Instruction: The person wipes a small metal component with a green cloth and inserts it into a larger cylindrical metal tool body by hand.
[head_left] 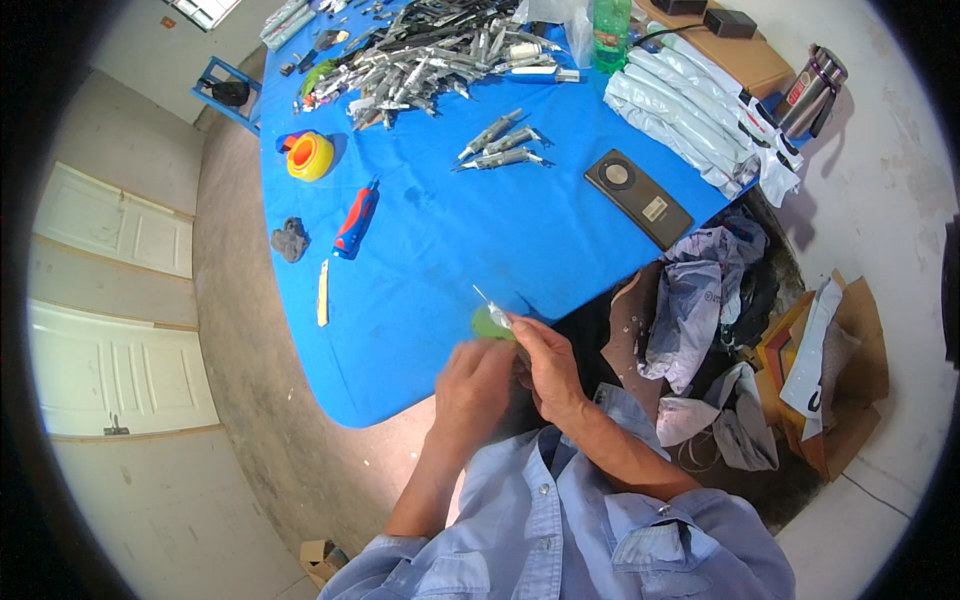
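Note:
Over the near edge of the blue-covered table, my right hand [548, 370] is closed on a small grey metal tool [499, 316] with a thin pointed tip. My left hand [474, 385] is curled against it and smeared by motion. A green piece [488, 324], perhaps a cloth or pad, shows at the left fingertips beside the tool; its kind is unclear. Farther off lie several similar grey tools [505, 157] in a small group. Behind them spreads a large heap of grey metal tools [420, 75].
On the left of the table [400, 290] lie a yellow tape roll [310, 157], a red-blue screwdriver [355, 222], a dark lump [289, 240] and a yellow cutter knife [323, 293]. Right are a phone [640, 200], plastic packets [680, 120], a metal flask [812, 92] and an open carton [850, 390].

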`<state>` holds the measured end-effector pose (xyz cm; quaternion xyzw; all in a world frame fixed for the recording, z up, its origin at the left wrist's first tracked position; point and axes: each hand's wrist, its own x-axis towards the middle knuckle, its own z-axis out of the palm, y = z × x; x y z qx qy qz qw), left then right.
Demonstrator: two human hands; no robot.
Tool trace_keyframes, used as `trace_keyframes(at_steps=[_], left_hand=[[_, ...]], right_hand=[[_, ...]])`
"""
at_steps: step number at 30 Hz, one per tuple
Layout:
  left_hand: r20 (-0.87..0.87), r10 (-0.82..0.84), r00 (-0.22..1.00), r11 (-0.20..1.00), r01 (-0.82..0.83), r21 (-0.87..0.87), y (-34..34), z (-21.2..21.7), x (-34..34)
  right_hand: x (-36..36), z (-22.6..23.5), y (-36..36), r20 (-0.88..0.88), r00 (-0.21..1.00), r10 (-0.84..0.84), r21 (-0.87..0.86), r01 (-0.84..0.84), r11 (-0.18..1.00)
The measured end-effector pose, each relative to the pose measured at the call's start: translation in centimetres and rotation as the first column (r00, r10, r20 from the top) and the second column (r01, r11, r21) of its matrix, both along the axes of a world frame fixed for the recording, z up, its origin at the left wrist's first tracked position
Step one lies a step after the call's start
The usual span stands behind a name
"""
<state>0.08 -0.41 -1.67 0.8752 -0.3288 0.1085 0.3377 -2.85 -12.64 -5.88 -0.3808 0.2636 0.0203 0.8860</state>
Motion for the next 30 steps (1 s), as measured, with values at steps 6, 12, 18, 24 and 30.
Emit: trace_keyframes(at_steps=[6, 12, 18, 24, 30], left_hand=[[0.044, 0.129, 0.991, 0.991, -0.127, -0.049, 0.6, 0.2, 2.8], [-0.143, 0.266, 0.953, 0.936, -0.291, -0.199, 2.5, 0.4, 3.6], [-0.218, 0.241, 0.946, 0.933, -0.288, -0.218, 2.6, 0.9, 2.9], [-0.322, 0.138, 0.937, 0.912, -0.247, -0.328, 0.5, 1.0, 2.8], [-0.164, 0.108, 0.981, 0.937, -0.156, -0.313, -0.4, 0.2, 2.4]], right_hand=[[-0.2, 0.9, -0.1, -0.037, 0.998, 0.051, 0.004, -0.051, 0.999], [-0.3, 0.5, -1.1, -0.007, 0.997, 0.075, 0.129, -0.073, 0.989], [-0.1, -0.4, -1.5, 0.032, 0.996, 0.081, 0.218, -0.086, 0.972], [1.1, 1.2, -0.9, 0.006, 0.996, 0.085, 0.034, -0.085, 0.996], [2.8, 0.6, -1.0, 0.047, 0.998, 0.051, -0.066, -0.048, 0.997]])
